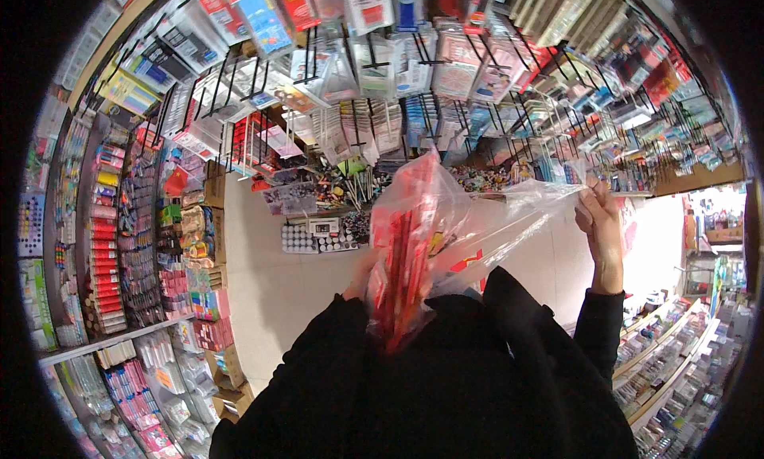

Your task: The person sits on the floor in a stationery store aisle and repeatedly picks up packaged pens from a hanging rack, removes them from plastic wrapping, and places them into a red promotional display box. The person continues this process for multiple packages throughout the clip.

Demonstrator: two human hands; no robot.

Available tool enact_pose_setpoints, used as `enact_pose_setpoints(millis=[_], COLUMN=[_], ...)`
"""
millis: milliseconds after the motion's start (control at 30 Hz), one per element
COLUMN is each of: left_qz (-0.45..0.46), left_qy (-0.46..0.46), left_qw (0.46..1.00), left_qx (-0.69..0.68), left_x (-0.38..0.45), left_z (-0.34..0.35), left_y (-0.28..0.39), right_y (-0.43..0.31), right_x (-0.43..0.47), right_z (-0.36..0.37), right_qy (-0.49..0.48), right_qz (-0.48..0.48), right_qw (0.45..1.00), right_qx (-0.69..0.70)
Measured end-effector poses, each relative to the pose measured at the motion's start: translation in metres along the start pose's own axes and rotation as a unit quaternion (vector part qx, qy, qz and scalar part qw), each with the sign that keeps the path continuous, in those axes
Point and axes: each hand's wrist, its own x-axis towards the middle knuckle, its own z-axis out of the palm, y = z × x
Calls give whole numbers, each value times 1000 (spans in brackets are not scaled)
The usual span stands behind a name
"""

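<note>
A clear plastic bag (pixel 459 202) with long red packaged items (pixel 406 250) inside is held up in front of my chest. My right hand (pixel 598 211), raised at the right, grips a corner of the bag and stretches its film out taut to the side. Most of my left hand (pixel 356 278) is hidden behind the bag's lower left part, where it holds the bag and its red contents. Yellow and red pieces show through the film near the middle. What exactly the red items are is too blurred to tell.
A wall rack of black hooks with hanging packets (pixel 376 65) curves across the front. Shelves of pens and boxed stationery (pixel 107 250) stand at left, with cardboard cartons (pixel 233 393) at their foot. Trays of round lidded jars (pixel 298 238) lie ahead. Display shelving (pixel 668 357) is at lower right.
</note>
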Motion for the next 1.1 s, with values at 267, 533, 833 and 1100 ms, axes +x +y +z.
enact_pose_setpoints(millis=[267, 533, 833, 1100], left_qz=[-14, -24, 40, 40], left_qy=[148, 134, 199, 237], left_qw=[989, 979, 885, 869], left_qx=[15, 150, 420, 432], left_x=[56, 116, 140, 127], left_z=[5, 45, 37, 57], left_y=[-57, -105, -167, -182], right_y=[19, 44, 101, 119], right_x=[-62, -124, -117, -120], right_z=[-120, -41, -23, -31], right_qy=[59, -32, -47, -87], right_qz=[61, -145, 70, 66], right_qw=[918, 982, 917, 881], right_qx=[-388, -114, 389, 460])
